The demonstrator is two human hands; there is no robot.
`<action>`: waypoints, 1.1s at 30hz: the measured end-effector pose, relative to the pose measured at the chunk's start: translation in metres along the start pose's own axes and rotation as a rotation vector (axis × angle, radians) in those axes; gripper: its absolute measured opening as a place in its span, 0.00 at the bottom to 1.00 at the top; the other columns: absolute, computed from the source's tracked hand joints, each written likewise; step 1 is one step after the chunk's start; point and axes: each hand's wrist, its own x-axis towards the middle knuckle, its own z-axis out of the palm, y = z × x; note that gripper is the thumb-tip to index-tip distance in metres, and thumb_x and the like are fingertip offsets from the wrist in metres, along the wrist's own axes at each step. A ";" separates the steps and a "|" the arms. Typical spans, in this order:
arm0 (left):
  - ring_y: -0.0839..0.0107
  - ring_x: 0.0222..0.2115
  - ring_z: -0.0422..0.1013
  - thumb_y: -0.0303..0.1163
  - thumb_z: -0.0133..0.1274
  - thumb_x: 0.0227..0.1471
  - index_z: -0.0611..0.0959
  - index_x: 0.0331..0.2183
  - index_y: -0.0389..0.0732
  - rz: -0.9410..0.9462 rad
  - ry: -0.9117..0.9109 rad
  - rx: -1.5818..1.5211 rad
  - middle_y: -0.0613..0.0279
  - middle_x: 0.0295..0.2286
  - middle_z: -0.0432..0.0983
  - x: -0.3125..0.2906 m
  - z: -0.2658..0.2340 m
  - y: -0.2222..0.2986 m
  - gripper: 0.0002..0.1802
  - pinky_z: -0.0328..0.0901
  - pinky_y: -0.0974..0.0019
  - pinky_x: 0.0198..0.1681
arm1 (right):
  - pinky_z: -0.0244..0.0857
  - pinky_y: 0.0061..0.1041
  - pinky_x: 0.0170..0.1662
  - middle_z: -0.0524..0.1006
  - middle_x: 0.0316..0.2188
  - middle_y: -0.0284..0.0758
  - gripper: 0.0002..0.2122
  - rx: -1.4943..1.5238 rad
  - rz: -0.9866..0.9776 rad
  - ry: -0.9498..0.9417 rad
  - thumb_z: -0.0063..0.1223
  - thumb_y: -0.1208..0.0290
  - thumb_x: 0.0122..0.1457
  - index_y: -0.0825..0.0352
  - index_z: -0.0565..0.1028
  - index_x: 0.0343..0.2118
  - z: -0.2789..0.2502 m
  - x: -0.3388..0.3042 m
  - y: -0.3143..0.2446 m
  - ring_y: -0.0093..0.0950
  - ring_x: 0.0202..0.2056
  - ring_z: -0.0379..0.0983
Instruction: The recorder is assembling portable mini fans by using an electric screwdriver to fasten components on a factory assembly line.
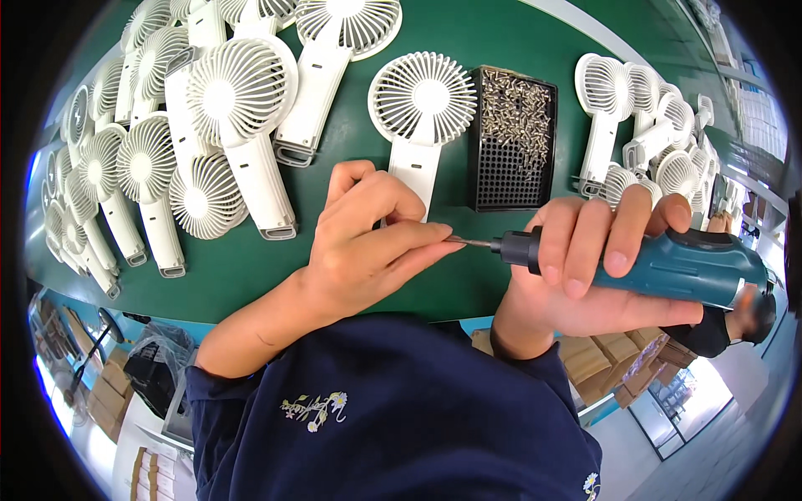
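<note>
My right hand (576, 267) is wrapped round a teal electric screwdriver (710, 271), held level with its bit (476, 243) toward the left. At the bit's tip, the thumb and finger of my left hand (359, 238) are pinched together. Anything between those fingertips is too small or hidden to make out. Just beyond my hands a white handheld fan (428, 96) lies on the green tabletop, its grille away from me and the lower end of its handle hidden by my left hand. Beside it on the right is a black perforated tray (501, 188) bearing many small metal screws (518, 108).
Many white handheld fans (146, 163) crowd the left and far side of the green table (334, 196). Another group of fans (606, 88) lies at the right. Cardboard boxes (585, 359) stand below the table's near edge, and another person (714, 332) is behind at the right.
</note>
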 end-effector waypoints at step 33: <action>0.56 0.49 0.59 0.36 0.66 0.31 0.79 0.45 0.49 -0.163 -0.265 0.318 0.67 0.53 0.64 -0.010 0.004 0.005 0.32 0.56 0.57 0.47 | 0.58 0.24 0.17 0.68 0.24 0.35 0.38 -0.426 -0.092 -0.336 0.50 0.32 0.48 0.62 0.61 0.51 0.005 -0.024 0.011 0.25 0.13 0.60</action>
